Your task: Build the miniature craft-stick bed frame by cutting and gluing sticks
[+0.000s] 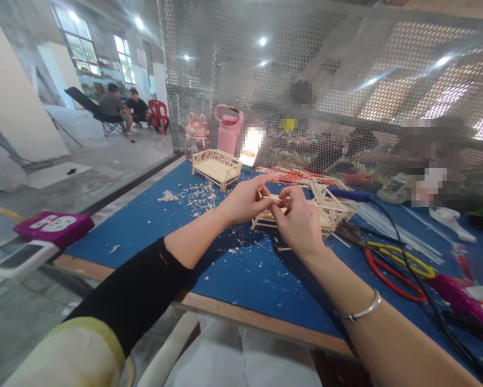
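Observation:
My left hand (247,200) and my right hand (300,223) meet over the blue tabletop (233,274). Fingertips of both are pinched together on what looks like a thin pale stick, mostly covered by the fingers. Just beneath and behind them lies a small frame of pale wooden sticks (326,217), partly hidden by my right hand. A finished-looking miniature bench (217,167) of the same sticks stands upright beyond my left hand. Wood crumbs (203,199) are scattered around my left forearm.
Behind stand a pink bottle (229,131), a lit phone (253,146) and a perforated metal screen (241,70). Red sticks (293,176) lie at the back. On the right are red-and-yellow-handled pliers (398,260), a blue-handled tool (348,193) with a cable, and clear glue sticks (398,231).

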A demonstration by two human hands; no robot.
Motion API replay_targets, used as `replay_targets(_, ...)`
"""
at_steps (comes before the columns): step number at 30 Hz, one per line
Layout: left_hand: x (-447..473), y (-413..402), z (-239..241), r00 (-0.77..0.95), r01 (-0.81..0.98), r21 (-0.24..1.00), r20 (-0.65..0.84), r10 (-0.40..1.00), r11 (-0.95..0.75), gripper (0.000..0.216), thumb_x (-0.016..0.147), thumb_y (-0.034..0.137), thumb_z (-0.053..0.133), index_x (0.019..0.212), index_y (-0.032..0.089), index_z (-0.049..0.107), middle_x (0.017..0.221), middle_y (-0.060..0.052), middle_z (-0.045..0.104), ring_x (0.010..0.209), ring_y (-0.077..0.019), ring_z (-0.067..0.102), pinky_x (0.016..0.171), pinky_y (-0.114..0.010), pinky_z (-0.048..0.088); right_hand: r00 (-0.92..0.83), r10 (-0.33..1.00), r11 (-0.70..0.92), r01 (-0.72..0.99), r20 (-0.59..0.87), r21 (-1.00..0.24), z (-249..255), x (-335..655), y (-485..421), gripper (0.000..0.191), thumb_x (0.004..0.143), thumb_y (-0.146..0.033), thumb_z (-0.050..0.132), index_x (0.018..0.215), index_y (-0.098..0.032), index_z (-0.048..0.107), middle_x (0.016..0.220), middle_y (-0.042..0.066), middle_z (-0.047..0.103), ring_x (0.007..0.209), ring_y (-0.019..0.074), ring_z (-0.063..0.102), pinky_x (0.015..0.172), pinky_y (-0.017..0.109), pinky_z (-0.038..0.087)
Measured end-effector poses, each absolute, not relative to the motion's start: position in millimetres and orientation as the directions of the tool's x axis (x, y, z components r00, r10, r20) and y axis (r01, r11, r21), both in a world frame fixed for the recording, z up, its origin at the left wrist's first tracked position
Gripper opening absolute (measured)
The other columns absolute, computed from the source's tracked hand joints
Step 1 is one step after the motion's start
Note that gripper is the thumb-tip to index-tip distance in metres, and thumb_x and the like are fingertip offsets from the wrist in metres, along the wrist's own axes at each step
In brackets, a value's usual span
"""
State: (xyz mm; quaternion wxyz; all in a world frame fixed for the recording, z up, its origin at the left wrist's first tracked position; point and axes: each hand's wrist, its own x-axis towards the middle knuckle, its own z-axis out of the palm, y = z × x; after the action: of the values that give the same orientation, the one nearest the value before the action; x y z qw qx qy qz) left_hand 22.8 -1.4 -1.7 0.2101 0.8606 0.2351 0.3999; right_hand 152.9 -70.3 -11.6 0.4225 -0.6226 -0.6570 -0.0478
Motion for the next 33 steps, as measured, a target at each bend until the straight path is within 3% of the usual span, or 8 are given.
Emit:
replay_targets(10, 24, -3, -4, 0.535, 0.241, 0.558, 0.606, 0.589, -0.794, 0.039, 0.074, 0.015, 0.053, 0.113, 0.017, 0.051, 0.074, 0.000, 0.065, 0.057, -0.0091, 0.053, 0.058, -0.023, 0.043, 0.228, 0.774, 0.306, 0.683, 0.591, -0.664, -20, 154, -68, 0.022, 0.069, -0.028, 0.057, 0.082, -0.023, 0.039, 0.069, -0.002, 0.064, 0.048, 0.0123, 0.052, 0.053, 0.027, 0.038)
replay_targets(19, 22, -4, -2, 0.538, 0.257, 0.560, 0.594, 0.598, -0.788, 0.038, 0.073, 0.014, 0.052, 0.110, 0.015, 0.053, 0.076, -0.001, 0.064, 0.053, -0.0077, 0.050, 0.055, -0.022, 0.042, 0.232, 0.763, 0.313, 0.684, 0.603, -0.659, -21, 155, -66, 0.020, 0.070, -0.028, 0.057, 0.079, -0.023, 0.040, 0.069, -0.001, 0.064, 0.049, 0.0124, 0.053, 0.054, 0.026, 0.038)
replay_targets(29, 22, -3, -1, 0.530, 0.278, 0.561, 0.587, 0.612, -0.780, 0.042, 0.071, 0.015, 0.054, 0.113, 0.016, 0.051, 0.073, 0.002, 0.061, 0.052, -0.0065, 0.048, 0.054, -0.020, 0.040, 0.196, 0.739, 0.284, 0.777, 0.644, -0.562, -20, 154, -69, 0.018, 0.071, -0.030, 0.054, 0.082, -0.022, 0.042, 0.071, 0.000, 0.065, 0.050, 0.0144, 0.054, 0.055, 0.028, 0.038)
replay_targets(33, 21, -5, 0, 0.526, 0.292, 0.579, 0.568, 0.633, -0.761, 0.042, 0.072, 0.016, 0.054, 0.114, 0.016, 0.051, 0.073, 0.002, 0.061, 0.051, -0.0060, 0.047, 0.052, -0.019, 0.039, 0.188, 0.740, 0.324, 0.741, 0.645, -0.588, -23, 153, -69, 0.018, 0.069, -0.020, 0.050, 0.083, -0.023, 0.039, 0.073, 0.001, 0.066, 0.045, 0.0124, 0.051, 0.051, 0.026, 0.036)
